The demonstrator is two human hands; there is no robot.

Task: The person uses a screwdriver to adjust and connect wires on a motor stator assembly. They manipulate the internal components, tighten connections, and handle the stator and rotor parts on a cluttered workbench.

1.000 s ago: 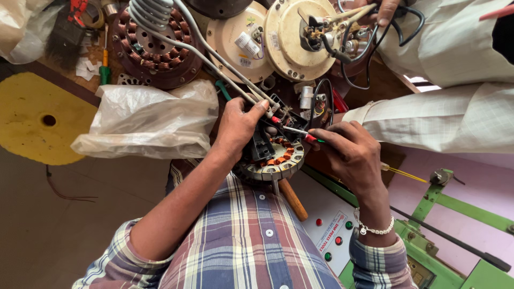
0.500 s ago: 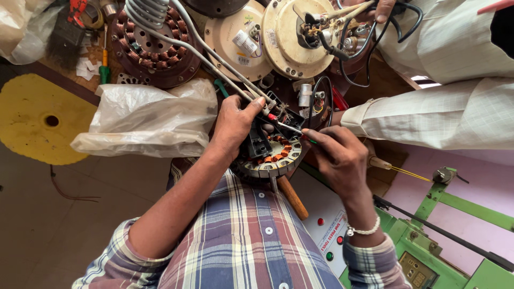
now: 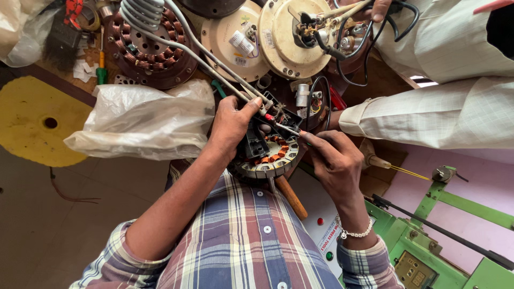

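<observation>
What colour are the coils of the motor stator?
Copper-orange, on the motor stator; head view.

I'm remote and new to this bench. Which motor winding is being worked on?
Start at the white plastic bag. Just right of it, the left hand steadies a small round winding above the plaid shirt. Unlike the larger brown winding, it has a silver rim.
</observation>
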